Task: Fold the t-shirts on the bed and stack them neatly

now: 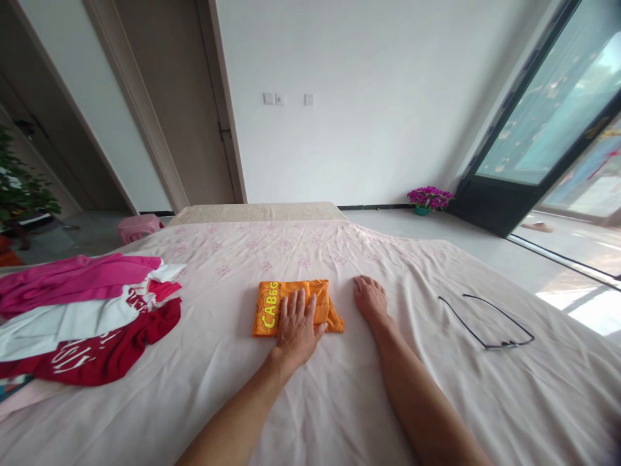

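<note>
An orange shirt [269, 323] with yellow lettering lies folded into a small rectangle on the pale sheet [310, 395]. My left hand [298, 330] rests flat on top of it, fingers spread. From under the right side of the bundle a loose orange corner sticks out. To the right of the shirt, and apart from it, my right hand [371, 296] lies on the sheet with its palm down and its fingers stretched forward, holding nothing.
A pile of pink, white and dark red clothes [82, 285] lies at the left. Eyeglasses [509, 343] with thin dark arms rest at the right. Beyond the covered surface are a pink stool [140, 226], a pot of purple flowers [429, 199] and an open glass door [533, 129].
</note>
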Action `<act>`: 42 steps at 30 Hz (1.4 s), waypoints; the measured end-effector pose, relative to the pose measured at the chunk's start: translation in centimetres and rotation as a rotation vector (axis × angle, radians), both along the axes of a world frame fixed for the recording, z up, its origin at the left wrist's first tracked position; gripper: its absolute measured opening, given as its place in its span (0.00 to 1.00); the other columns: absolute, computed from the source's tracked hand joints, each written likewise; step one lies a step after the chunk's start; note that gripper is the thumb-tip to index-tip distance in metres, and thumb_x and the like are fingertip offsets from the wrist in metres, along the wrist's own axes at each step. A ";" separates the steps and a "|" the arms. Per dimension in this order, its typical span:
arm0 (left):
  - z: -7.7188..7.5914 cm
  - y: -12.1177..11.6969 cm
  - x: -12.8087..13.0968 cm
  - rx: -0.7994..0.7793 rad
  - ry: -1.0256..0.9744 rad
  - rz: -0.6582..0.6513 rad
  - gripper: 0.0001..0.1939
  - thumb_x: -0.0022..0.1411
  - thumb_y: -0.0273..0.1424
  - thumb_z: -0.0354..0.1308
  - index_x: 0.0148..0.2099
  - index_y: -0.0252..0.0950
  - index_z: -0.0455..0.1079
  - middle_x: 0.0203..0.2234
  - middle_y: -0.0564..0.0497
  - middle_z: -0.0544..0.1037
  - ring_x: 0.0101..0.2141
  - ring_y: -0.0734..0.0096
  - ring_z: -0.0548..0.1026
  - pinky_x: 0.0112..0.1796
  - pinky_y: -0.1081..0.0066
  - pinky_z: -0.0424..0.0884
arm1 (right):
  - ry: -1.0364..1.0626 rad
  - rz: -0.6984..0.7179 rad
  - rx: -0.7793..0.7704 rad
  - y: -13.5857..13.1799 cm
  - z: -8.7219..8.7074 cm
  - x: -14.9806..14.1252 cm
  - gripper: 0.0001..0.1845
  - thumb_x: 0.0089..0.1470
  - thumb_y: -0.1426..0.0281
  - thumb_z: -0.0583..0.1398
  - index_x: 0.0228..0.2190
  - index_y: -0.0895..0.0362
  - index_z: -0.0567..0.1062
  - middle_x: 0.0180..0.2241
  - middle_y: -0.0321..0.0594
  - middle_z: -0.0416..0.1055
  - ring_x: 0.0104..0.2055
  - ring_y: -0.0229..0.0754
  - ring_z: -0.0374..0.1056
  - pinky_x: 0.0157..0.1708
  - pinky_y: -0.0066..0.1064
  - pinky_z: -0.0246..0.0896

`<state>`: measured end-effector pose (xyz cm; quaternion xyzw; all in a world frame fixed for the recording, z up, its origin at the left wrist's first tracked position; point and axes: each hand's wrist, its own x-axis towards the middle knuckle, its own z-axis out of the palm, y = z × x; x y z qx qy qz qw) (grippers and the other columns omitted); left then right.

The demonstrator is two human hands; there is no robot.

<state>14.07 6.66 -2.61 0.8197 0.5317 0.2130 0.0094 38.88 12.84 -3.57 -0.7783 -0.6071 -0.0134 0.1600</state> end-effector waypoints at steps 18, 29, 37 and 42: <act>2.3 2.8 0.7 -0.164 -0.268 0.234 0.18 0.53 0.29 0.60 0.48 0.33 0.70 0.44 0.36 0.74 0.45 0.47 0.73 0.46 0.57 0.66 | 0.025 0.015 0.042 -0.5 1.6 -1.6 0.20 0.64 0.67 0.51 0.52 0.51 0.76 0.50 0.43 0.73 0.52 0.45 0.65 0.48 0.32 0.56; 2.4 6.2 -3.6 -0.611 -1.201 0.180 0.17 0.43 0.30 0.59 0.39 0.37 0.73 0.29 0.46 0.79 0.35 0.56 0.76 0.36 0.65 0.66 | 0.281 -0.002 -0.272 -0.4 4.6 -6.0 0.22 0.59 0.53 0.53 0.45 0.51 0.77 0.45 0.43 0.77 0.47 0.49 0.72 0.39 0.33 0.59; 2.7 5.1 -6.2 -0.794 -1.613 0.024 0.21 0.41 0.33 0.62 0.42 0.34 0.72 0.26 0.52 0.78 0.30 0.66 0.75 0.33 0.70 0.68 | 0.130 0.028 -0.346 -0.5 5.0 -9.0 0.21 0.54 0.53 0.57 0.43 0.52 0.75 0.47 0.46 0.76 0.48 0.53 0.72 0.41 0.37 0.60; 2.3 5.0 -6.6 -0.866 -1.756 -0.037 0.18 0.42 0.29 0.64 0.40 0.34 0.74 0.25 0.54 0.77 0.27 0.71 0.73 0.31 0.73 0.66 | 0.112 0.009 -0.365 -1.2 5.3 -9.8 0.20 0.56 0.55 0.55 0.44 0.53 0.73 0.48 0.48 0.75 0.48 0.53 0.72 0.42 0.36 0.60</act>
